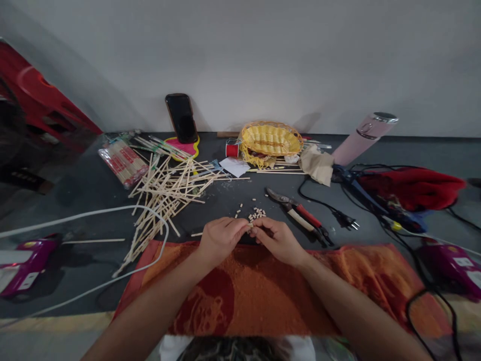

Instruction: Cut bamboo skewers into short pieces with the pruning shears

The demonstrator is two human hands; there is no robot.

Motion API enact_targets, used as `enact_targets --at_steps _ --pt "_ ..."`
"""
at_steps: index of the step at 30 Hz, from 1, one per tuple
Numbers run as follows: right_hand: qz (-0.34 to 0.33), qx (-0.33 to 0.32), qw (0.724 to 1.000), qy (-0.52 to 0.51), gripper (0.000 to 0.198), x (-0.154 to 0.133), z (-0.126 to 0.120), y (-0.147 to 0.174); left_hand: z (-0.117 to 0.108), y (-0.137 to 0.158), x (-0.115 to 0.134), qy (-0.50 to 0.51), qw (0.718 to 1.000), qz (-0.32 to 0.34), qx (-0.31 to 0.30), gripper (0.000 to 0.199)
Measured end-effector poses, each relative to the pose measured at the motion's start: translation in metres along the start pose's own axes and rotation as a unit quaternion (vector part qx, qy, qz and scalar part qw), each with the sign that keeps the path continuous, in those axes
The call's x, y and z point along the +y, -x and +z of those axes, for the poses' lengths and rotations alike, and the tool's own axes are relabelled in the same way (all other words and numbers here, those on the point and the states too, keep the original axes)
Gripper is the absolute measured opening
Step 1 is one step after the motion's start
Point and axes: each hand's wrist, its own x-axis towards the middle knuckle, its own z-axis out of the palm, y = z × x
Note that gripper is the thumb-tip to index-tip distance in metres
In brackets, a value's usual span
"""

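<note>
My left hand (pixel 221 239) and my right hand (pixel 278 240) meet over the near edge of an orange towel (pixel 270 291), fingertips pinched together. Between them is a tiny pale piece (pixel 250 228) that looks like cut wood, partly hidden by the fingers. Just beyond the fingertips lies a small pile of short cut wooden pieces (pixel 258 213), with a few strays around it. Pruning shears (pixel 296 213) with red and white handles rest to the right of the pile. A large heap of thin wooden sticks (pixel 165 190) spreads out on the left.
Along the wall stand a phone (pixel 182 118), a red thread spool (pixel 232 150), a yellow woven basket (pixel 271 140) and a pink bottle (pixel 364 138). A black plug (pixel 345 219) and cables lie right. A white cable (pixel 150 208) loops at left. Purple devices (pixel 32 263) sit at both sides.
</note>
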Motion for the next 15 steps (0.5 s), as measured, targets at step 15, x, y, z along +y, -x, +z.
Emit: enact_targets --at_steps 15 --pt "0.018 0.0 1.0 -0.024 0.023 -0.0029 0.0003 0.0002 -0.0006 0.0024 0.0002 0.005 0.998 -0.048 -0.029 0.02"
